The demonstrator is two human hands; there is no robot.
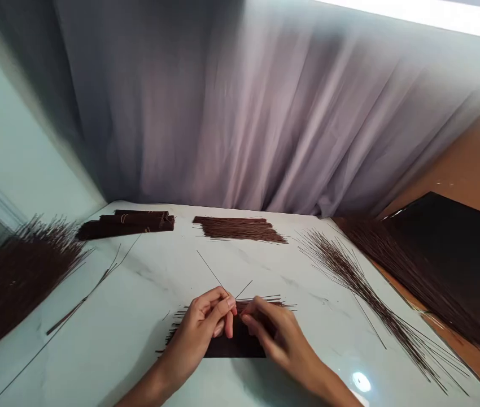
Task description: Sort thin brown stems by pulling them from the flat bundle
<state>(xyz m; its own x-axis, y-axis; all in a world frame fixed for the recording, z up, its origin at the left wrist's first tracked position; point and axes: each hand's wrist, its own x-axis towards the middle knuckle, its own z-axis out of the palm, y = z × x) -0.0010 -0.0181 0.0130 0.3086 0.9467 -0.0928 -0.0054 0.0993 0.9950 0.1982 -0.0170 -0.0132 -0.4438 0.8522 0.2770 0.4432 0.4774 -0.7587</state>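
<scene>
My left hand [203,317] is closed in a pinch on a thin dark strand [209,267], which sticks up and to the left past the fingertips. A second short strand [244,289] slants up to the right from the same fingertips. Close beside it, my right hand [281,334] is curled with thumb and forefinger together; what it pinches, if anything, is too small to make out. Under both hands lies a flat dark brown panel [238,346] of close-set strands. Loose strand ends stick out at its left and far edges, and the hands cover much of it.
Several tied dark bundles [127,225] lie at the back left of the white table [138,316]. A stack of cut strands [240,229] is at the back middle. Long loose strands [375,299] spread on the right, and a large dark pile [20,277] is far left.
</scene>
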